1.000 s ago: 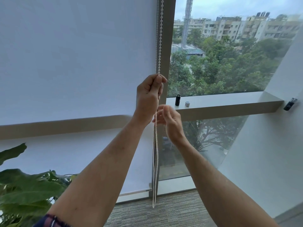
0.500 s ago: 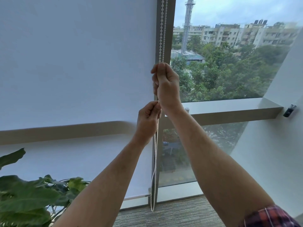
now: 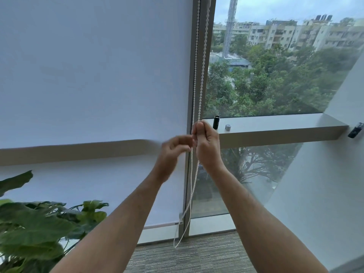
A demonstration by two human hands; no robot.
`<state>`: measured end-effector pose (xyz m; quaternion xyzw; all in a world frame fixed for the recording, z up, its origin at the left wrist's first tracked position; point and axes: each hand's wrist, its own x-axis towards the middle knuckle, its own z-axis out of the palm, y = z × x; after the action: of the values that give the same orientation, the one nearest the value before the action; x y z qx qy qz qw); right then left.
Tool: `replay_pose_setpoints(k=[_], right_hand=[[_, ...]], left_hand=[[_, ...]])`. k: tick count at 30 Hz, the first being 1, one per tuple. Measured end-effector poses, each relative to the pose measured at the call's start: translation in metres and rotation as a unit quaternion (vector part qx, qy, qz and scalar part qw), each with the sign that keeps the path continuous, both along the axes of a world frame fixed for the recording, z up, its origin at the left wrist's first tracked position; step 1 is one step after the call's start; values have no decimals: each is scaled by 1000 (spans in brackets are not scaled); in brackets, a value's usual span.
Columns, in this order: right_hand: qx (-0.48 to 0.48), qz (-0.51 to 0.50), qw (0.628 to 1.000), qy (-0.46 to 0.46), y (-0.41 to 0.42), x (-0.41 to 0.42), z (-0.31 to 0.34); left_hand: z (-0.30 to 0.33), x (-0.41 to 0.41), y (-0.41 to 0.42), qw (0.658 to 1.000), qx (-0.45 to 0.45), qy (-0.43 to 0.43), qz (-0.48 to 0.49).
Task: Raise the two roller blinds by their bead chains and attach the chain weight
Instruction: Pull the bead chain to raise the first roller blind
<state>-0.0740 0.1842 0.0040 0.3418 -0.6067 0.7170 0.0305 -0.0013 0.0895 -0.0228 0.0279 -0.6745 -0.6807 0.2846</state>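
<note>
Since half a second ago the right hand [image 3: 206, 143] has been brought down from high on the bead chain [image 3: 199, 85] to the level of the window ledge [image 3: 275, 127], and the left hand [image 3: 173, 152] has been shifted away to the left of the strands. The chain hangs in two white strands along the window frame, between the lowered roller blind [image 3: 94, 75] and the bare glass, and is looped just above the carpet. One strand is gripped in the right hand, whose fingers are curled into a fist around it. The left hand is blurred; its fingers appear loosely curled beside the chain, and whether a strand is pinched cannot be told. The blind's bottom edge lies near the floor. On the ledge, just right of the right hand, a black cylinder [image 3: 216, 122] is stood upright, with a small silver cylinder [image 3: 227, 127] near it. A small black device [image 3: 355, 130] is fixed to the white wall at the right. Large green leaves of a plant [image 3: 39, 229] are seen at the lower left.
</note>
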Motion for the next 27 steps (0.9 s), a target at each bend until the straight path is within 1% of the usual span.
replay_pose_setpoints(k=[2,4,6,8,10,13,16,18,21,24,27], right_hand=[[0,2,1000,4,-2,-2,-2],[3,14,1000,-1,-6,0,-3],[9,20,1000,3,-11,4,-3],[4,30,1000,2,-13,9,-7],[7,37,999,-1,-11,12,-15],[39,44,998,-3,-3,18,-37],[63,71,995,-33,9,21,-55],[65,78,994,-49,15,17,-55],[19,61,996,-64,16,6,-34],[4,42,997,-58,2,-8,-1],[-26,49,997,-54,-14,-9,39]], left_hand=[[37,-5,-2,996,50,74,-1],[74,-11,2,991,30,127,-24],[102,-17,11,988,6,150,-38],[117,-23,20,988,11,151,-44],[113,-25,25,989,18,143,-29],[87,-22,31,990,26,137,0],[60,-17,35,991,39,129,17],[52,-16,32,991,42,121,30],[50,-16,23,992,40,114,43],[50,-17,18,992,35,110,50],[49,-22,20,991,41,118,41]])
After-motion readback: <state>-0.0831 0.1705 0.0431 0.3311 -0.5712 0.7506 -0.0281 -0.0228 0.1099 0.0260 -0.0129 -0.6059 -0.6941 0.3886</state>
